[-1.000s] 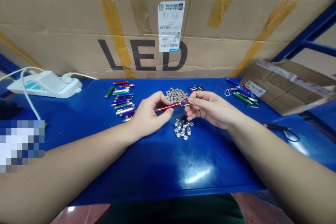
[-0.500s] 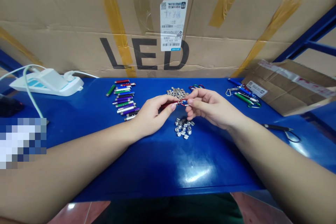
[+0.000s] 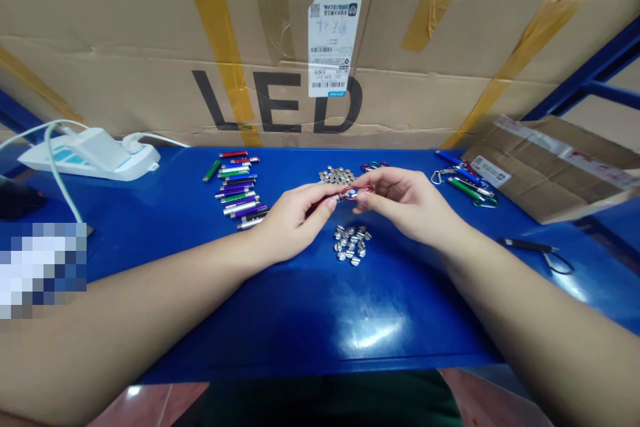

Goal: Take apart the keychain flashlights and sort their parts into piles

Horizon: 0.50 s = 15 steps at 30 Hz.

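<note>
Your left hand [image 3: 294,227] curls closed around a slim red metal penlight [image 3: 324,205], while your right hand [image 3: 410,203] pinches its curved red carabiner [image 3: 361,189]. Both are held over the glossy blue tabletop [image 3: 310,327], between a heap of round silver discs [image 3: 337,176] and a cluster of slotted metal discs [image 3: 351,244].

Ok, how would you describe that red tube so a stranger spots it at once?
Under the brown cardboard box printed LED, on the blue table, look mid-table. The left hand grips a slim red metal tube, its end at a red carabiner in the right hand. The coloured tubes lying in a row to the left are not held.
</note>
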Motion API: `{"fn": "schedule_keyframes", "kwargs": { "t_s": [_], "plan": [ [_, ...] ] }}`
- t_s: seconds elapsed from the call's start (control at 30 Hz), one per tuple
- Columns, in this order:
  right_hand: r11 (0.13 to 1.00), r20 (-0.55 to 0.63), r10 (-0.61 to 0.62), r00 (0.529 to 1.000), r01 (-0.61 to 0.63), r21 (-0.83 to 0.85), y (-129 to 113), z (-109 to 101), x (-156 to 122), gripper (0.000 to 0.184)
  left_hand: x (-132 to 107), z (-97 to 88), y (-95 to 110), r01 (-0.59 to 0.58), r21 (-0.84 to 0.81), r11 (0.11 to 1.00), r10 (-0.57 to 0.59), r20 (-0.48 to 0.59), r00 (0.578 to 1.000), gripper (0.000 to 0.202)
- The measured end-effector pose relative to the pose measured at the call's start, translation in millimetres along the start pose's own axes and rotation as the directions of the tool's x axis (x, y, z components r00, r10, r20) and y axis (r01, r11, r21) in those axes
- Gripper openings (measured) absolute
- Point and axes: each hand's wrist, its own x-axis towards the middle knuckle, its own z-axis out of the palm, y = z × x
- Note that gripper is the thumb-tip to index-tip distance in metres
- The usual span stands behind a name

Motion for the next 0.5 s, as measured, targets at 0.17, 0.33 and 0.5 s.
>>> {"fn": "schedule_keyframes", "kwargs": {
  "t_s": [0.17, 0.33, 0.5],
  "plan": [
    [0.997, -0.03, -0.018, 0.999, 0.02, 0.07, 1, 4, 0, 0.027, -1, 0.6, 1, -0.025, 0.018, 1.0, 0.024, 0.018, 1.0, 0.033],
    [0.996, -0.098, -0.05, 0.994, 0.057, 0.063, 1, 10, 1, 0.027, -3, 2.0, 9, 0.099, -0.103, 0.99, -0.094, 0.045, 0.995, 0.021],
    [0.997, -0.167, -0.072, 0.983, 0.073, -0.004, -4, 20, -1, 0.026, -6, 4.6, 17, 0.244, -0.3, 0.922, -0.213, 0.134, 0.968, 0.02]
  ]
}}
